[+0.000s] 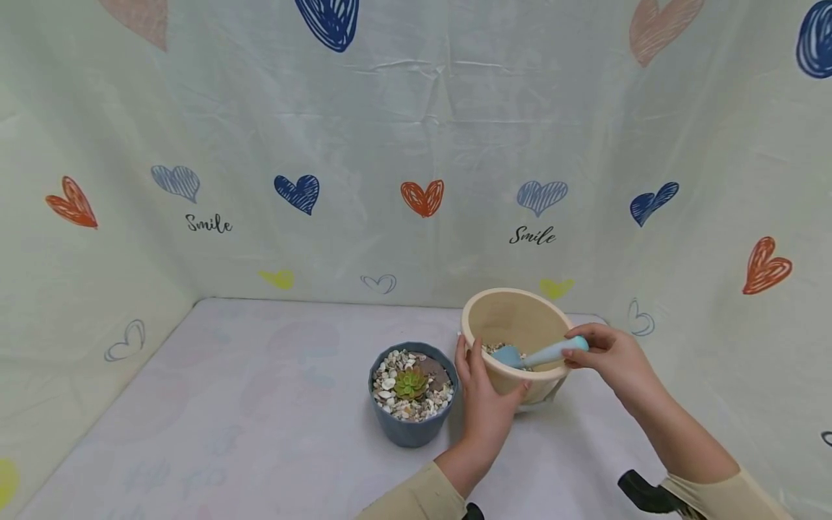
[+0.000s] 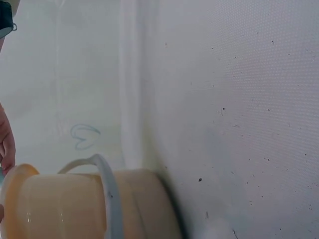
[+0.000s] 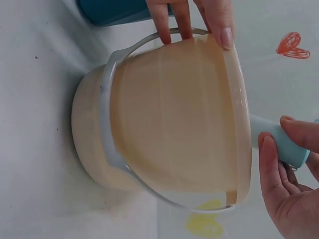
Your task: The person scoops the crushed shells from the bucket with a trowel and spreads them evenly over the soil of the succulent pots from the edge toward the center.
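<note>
A cream bucket [image 1: 500, 307] stands on the table, its grey handle [image 3: 106, 99] hanging down against the side. My left hand [image 1: 484, 412] grips it near the rim, with fingers at the left and the thumb across the front. Between thumb and fingers my right hand [image 1: 614, 357] pinches the handle end of a light blue toy shovel [image 1: 546, 354]. The shovel's blade lies inside the bucket, close to small pebbles [image 1: 495, 347]; whether any sit on the blade I cannot tell. Left of my left hand stands a blue-grey pot [image 1: 408, 433] with a green succulent [image 1: 411, 383].
White and brown pebbles [image 1: 388, 383] surround the succulent, with a flat brownish patch [image 1: 437, 374] beside it. A pale cloth covers the table [image 1: 260, 404]. Behind the bucket rises a white curtain [image 1: 364, 238] printed with hearts and the word Smile.
</note>
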Tool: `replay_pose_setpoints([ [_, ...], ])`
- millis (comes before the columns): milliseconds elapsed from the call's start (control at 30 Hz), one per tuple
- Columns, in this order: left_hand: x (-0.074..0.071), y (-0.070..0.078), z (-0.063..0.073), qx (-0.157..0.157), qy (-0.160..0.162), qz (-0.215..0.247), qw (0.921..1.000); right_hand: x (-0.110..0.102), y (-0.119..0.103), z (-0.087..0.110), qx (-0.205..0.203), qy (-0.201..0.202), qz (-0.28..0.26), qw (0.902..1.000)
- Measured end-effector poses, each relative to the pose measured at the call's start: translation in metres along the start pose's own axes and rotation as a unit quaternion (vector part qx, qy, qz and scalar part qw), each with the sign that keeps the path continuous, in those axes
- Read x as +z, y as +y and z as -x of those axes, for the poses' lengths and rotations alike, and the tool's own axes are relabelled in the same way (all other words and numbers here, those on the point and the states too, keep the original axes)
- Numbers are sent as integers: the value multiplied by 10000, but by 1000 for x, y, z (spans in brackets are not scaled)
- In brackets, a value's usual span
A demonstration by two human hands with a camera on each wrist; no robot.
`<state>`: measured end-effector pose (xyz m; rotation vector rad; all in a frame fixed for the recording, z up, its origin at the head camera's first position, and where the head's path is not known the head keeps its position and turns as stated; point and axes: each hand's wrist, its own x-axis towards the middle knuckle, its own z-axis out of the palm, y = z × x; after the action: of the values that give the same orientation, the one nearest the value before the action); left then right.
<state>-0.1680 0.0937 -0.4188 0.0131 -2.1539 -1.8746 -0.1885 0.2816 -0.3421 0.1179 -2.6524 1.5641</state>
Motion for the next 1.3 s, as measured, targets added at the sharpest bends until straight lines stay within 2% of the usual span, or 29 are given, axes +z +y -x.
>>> replay_pose_setpoints([
  [100, -1, 1, 0, -46, -44, 58, 10000, -3, 1, 2, -62, 116, -86, 9999],
  [333, -1, 1, 0, 61, 9, 151, 9999, -10, 2, 7, -113, 192, -272, 9994],
  [533, -4, 3, 0, -65, -79, 437, 9990, -14, 4, 10, -196, 277, -659, 9973],
  [800, -14, 9, 5, -149, -283, 626, 9975, -21, 7, 14, -244, 323, -1669, 9851],
  [1100, -26, 17, 11, -341, -673, 749, 9943, -26, 8, 13, -122, 433, -2142, 9758],
  [1300, -40, 26, 16, -76, -770, 626, 9950, -28, 6, 11, -36, 649, -2229, 9727],
])
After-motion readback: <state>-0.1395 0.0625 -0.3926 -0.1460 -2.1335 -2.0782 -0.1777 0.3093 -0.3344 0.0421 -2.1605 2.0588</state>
